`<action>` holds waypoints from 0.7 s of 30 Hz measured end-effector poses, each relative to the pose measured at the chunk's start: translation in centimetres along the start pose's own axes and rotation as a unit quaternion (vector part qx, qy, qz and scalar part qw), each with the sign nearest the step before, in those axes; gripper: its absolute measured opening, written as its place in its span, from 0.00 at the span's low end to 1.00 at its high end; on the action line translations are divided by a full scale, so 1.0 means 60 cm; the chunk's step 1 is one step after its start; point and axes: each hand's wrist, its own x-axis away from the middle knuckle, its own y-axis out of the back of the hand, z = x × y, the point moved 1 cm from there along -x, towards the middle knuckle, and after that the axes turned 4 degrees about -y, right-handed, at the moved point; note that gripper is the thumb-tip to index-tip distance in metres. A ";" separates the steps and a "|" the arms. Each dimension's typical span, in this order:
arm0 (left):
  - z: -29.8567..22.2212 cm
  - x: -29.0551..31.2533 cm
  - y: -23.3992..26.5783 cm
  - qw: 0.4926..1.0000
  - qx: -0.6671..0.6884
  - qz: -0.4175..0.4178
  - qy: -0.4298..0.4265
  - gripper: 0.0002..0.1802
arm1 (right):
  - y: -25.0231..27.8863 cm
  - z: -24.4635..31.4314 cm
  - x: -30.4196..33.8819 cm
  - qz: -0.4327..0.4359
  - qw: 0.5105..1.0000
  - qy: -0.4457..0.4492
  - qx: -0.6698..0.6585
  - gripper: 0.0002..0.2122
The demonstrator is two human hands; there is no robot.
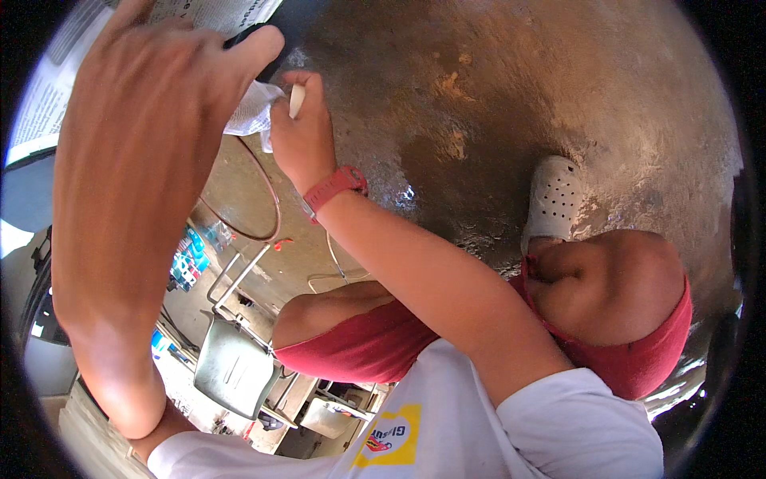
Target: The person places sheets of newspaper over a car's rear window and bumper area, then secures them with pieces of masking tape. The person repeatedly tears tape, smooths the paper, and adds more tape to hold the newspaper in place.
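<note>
My left hand [152, 88] reaches up large at the upper left, its back toward me and its thumb stretched out over a dark edge. It lies against printed newspaper sheets [40, 112] that cover a surface there; some fingertips are hidden. Just right of it, my right hand [307, 136], with a red watch [335, 191] on the wrist, is closed with its fingers bent. A small cream-coloured piece [297, 101] shows between its thumb and forefinger. Beside these fingers hangs a crumpled white sheet [254, 110], partly hidden by my hands.
A worn, stained floor [479, 96] spreads to the right. My foot wears a pale perforated clog [552, 195]. Below my hands are a thin hose [275, 211], a grey chair [234, 367] with metal legs, and blue-and-white packages [189, 259]. My bent knees flank my right arm.
</note>
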 end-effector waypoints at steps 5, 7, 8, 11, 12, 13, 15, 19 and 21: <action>0.052 -0.040 -0.022 0.994 -0.038 -0.064 -0.080 0.22 | -0.008 0.030 0.000 -0.140 0.952 0.263 0.068 0.21; 0.075 -0.034 -0.029 0.993 -0.057 -0.056 -0.087 0.23 | -0.012 0.028 0.007 -0.094 0.920 0.351 0.149 0.26; 0.082 -0.031 -0.033 0.993 -0.067 -0.054 -0.080 0.24 | -0.016 0.022 0.009 -0.057 0.941 0.304 0.134 0.29; 0.077 -0.026 -0.049 0.994 -0.093 -0.062 -0.005 0.25 | -0.045 0.012 -0.013 -0.046 0.958 0.267 0.099 0.23; 0.068 -0.026 -0.053 0.993 -0.100 -0.064 0.017 0.26 | -0.048 0.008 -0.020 -0.035 0.952 0.288 0.094 0.22; 0.053 -0.021 -0.051 0.994 -0.073 -0.076 0.031 0.26 | -0.049 0.004 -0.029 -0.009 0.957 0.272 0.097 0.20; 0.013 -0.003 -0.043 0.994 -0.067 -0.085 0.017 0.29 | -0.047 0.001 -0.049 0.028 0.958 0.261 0.111 0.19; -0.037 0.021 -0.079 0.994 -0.096 0.029 0.047 0.33 | -0.044 0.003 -0.074 0.075 0.970 0.221 0.074 0.20; -0.023 0.030 -0.107 0.985 -0.125 0.025 0.116 0.34 | -0.049 0.003 -0.071 0.077 0.976 0.205 0.019 0.21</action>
